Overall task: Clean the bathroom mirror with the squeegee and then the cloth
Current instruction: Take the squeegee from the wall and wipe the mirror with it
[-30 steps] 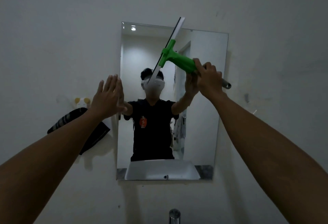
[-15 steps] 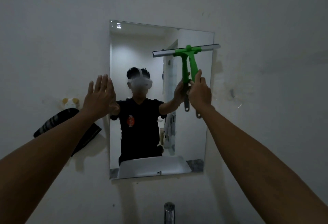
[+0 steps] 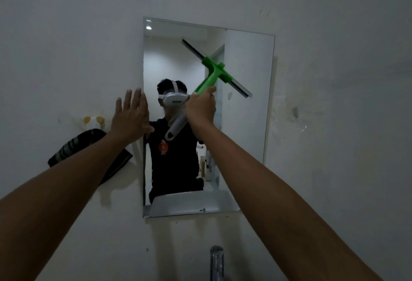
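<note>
A frameless rectangular mirror (image 3: pixel 247 124) hangs on the white wall. My right hand (image 3: pixel 201 108) grips the green and grey squeegee (image 3: pixel 215 73) by its handle. Its blade runs slantwise, upper left to lower right, across the mirror's upper middle. My left hand (image 3: pixel 131 117) is open, fingers spread, flat against the wall at the mirror's left edge. A dark striped cloth (image 3: pixel 89 147) hangs on the wall left of the mirror, partly behind my left forearm.
A chrome tap (image 3: pixel 216 263) rises at the bottom centre, below the mirror. A small hook (image 3: pixel 93 120) with yellow knobs holds the cloth. Another small fitting (image 3: pixel 295 111) sticks out of the wall right of the mirror. The mirror reflects a person and a white basin.
The squeegee has turned from a level blade near the mirror's top right to a slanted blade nearer the middle. My right hand moved left. My left hand stayed at the mirror's left edge.
</note>
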